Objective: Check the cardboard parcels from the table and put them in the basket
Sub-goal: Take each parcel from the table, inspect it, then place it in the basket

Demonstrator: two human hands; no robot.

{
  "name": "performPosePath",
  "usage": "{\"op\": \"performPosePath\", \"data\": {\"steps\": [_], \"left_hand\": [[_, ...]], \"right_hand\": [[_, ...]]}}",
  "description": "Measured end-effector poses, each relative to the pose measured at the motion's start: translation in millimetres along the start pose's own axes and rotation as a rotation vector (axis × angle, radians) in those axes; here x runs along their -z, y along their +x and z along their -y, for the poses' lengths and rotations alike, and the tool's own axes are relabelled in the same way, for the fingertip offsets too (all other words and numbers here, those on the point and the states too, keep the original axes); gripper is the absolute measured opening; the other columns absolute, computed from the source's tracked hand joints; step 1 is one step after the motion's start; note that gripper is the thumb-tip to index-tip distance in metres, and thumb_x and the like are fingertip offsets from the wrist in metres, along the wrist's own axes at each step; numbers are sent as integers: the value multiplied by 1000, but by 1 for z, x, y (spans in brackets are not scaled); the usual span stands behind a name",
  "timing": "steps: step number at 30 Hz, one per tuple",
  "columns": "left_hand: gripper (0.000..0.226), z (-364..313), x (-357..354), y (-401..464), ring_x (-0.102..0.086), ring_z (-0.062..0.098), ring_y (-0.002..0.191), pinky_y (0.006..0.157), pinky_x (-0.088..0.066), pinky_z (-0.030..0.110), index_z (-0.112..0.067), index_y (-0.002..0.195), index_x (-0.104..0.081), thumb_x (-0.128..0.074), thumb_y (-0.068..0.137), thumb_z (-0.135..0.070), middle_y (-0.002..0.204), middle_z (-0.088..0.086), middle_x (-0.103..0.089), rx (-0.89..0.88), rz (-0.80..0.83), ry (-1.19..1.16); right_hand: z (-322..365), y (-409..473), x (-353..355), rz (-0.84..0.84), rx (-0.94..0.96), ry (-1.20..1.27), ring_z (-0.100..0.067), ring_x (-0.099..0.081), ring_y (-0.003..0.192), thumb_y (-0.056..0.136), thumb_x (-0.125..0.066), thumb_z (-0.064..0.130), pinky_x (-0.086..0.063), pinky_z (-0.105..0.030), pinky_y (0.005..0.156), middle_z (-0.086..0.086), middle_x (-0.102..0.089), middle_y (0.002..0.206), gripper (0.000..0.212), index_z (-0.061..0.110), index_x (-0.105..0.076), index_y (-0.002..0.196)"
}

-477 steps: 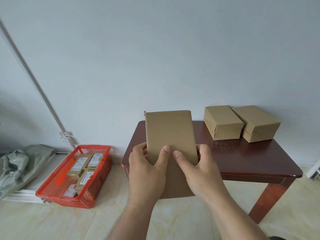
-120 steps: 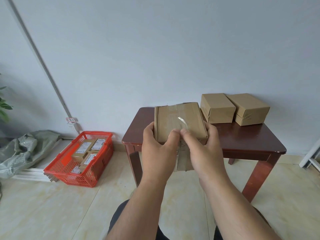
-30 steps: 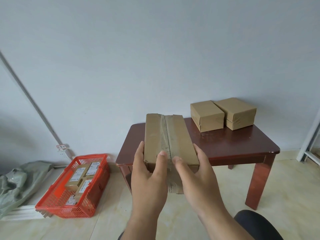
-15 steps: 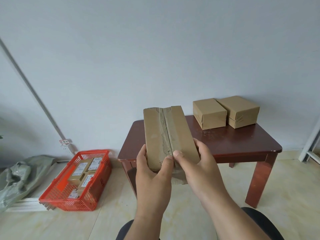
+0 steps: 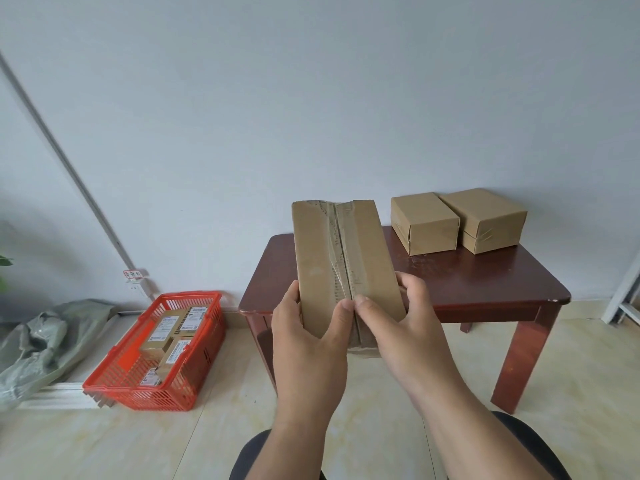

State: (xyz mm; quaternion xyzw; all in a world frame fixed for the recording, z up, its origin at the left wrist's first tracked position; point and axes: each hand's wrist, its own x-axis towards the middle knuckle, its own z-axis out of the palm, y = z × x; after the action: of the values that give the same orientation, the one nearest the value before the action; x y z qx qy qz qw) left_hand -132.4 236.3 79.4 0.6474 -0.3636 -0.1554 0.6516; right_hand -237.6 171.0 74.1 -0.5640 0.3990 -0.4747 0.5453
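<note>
I hold a flat brown cardboard parcel upright in front of me, its taped seam facing me. My left hand grips its lower left edge and my right hand grips its lower right edge, both thumbs meeting on the seam. Two more cardboard parcels lie side by side at the back right of the dark red table. On the floor to the left stands the red plastic basket, with several labelled parcels inside.
A grey-green sack lies on the floor left of the basket. A white conduit runs diagonally down the wall to a socket. A white frame leg stands at the far right. My dark-trousered knees show at the bottom.
I have tipped the parcel more upright and raised it slightly, so its taped face points at me. My thumbs stay on the seam.
</note>
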Motion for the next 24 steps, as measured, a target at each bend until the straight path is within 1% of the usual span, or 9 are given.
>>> {"op": "performPosePath", "data": {"steps": [3,5,7,9,12,14,17,21,24], "left_hand": [[38,4,1,-2,-67,9,115,95,-58,38,-55,118,-61,-80,87,-43,119,-13,-70,-3,-4,4],[39,5,2,-2,-67,8,115,95,-58,38,-54,116,-60,-81,85,-41,121,-13,-69,4,-19,-4],[38,5,3,2,-66,6,112,94,-58,36,-50,113,-60,-83,84,-41,121,-11,-67,7,-42,-7],[43,4,5,9,-65,7,113,95,-58,38,-43,116,-62,-84,80,-51,119,-10,-67,-6,-72,8],[59,3,8,17,-62,10,117,97,-56,40,-39,120,-65,-80,71,-69,117,-13,-66,-19,-78,32],[52,4,8,16,-58,7,118,99,-54,35,-39,121,-63,-83,77,-60,116,-19,-60,-29,-67,50],[49,4,6,11,-54,-1,115,98,-51,28,-39,127,-60,-82,84,-47,116,-22,-54,-42,-55,75],[54,6,6,7,-54,-6,112,95,-51,26,-40,133,-58,-81,85,-47,117,-24,-50,-18,-49,105],[52,9,6,3,-52,-11,111,87,-45,10,-46,129,-54,-82,85,-46,118,-24,-49,-30,-27,127]], "right_hand": [[-3,1,-2,-38,5,-20,4,-71,89,85,-83,44,-58,-29,80,25,-73,99,41,40,-57,116],[-5,-1,-3,-55,16,-25,4,-71,90,85,-84,46,-57,-27,79,29,-72,100,42,39,-57,116],[-8,-4,-4,-50,26,-34,4,-71,93,85,-85,45,-57,-24,78,25,-73,102,44,39,-58,121],[-11,-8,-5,-23,41,-56,5,-71,95,86,-85,43,-56,-19,77,21,-75,108,49,40,-59,128],[-13,-10,-7,9,58,-73,4,-70,103,87,-84,41,-58,-22,82,17,-71,122,58,40,-57,139],[-13,-6,-7,12,58,-70,3,-69,109,84,-83,50,-59,-26,88,15,-68,128,65,39,-57,143],[-13,2,-9,-24,54,-86,-3,-69,113,71,-74,67,-60,-37,95,13,-68,129,74,39,-60,139],[-16,8,-8,-49,43,-140,-4,-68,107,77,-75,65,-59,-37,91,13,-69,120,55,39,-64,124],[-17,10,-7,-74,26,-147,-5,-69,103,80,-78,64,-58,-35,88,12,-71,114,47,36,-64,114]]}}
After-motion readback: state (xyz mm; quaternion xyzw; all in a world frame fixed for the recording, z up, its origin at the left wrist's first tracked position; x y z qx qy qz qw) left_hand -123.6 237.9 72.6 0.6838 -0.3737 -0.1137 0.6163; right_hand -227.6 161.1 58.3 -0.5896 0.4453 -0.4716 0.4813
